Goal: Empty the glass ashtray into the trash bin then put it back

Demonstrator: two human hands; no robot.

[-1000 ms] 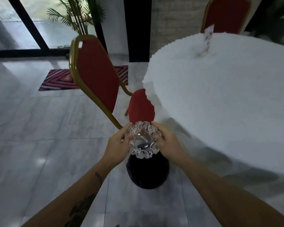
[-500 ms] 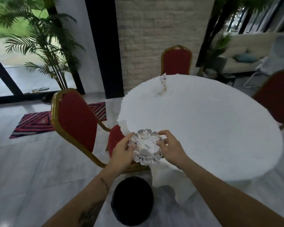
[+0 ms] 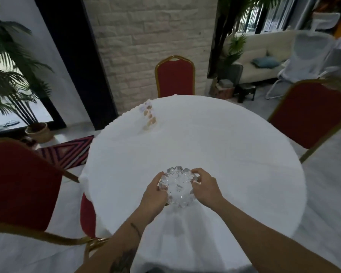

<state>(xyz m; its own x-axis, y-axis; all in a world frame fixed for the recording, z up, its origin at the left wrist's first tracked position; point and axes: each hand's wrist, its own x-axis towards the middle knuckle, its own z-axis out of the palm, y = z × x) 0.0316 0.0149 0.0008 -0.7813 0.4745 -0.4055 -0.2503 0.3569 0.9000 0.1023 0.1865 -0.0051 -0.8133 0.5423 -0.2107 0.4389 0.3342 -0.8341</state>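
While both hands grip it, the glass ashtray [image 3: 178, 187] sits over the near edge of the round table [image 3: 224, 154]. Left hand [image 3: 154, 196] and right hand [image 3: 206, 189] clasp opposite rims. A card [image 3: 148, 117] stands at the table's far left; its print is unreadable.

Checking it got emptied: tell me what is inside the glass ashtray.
The glass ashtray, held between the left hand and right hand over the white tablecloth, shows no visible debris; fingers cover its side rims, and facet glare hides fine ash.
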